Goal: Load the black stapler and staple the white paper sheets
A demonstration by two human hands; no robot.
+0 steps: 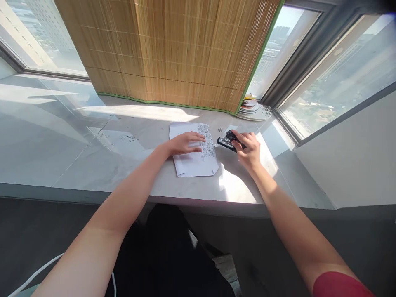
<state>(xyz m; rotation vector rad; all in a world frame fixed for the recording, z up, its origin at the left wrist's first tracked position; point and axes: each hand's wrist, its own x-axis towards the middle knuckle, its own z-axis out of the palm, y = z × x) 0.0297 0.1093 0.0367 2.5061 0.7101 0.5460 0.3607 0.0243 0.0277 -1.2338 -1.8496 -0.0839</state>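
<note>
White paper lies on the pale stone ledge, with many staples or staple-like marks along its right part. My left hand rests on the upper part of the paper, fingers apart and pointing right, holding nothing. Just right of the paper, my right hand grips a black stapler, its front end pointing left. Between the paper's upper right side and the stapler are a few small metal bits.
Loose staples are scattered on the ledge at left. A bamboo blind hangs behind. Stacked round items stand in the back right corner by the windows. The ledge's front edge runs below my forearms.
</note>
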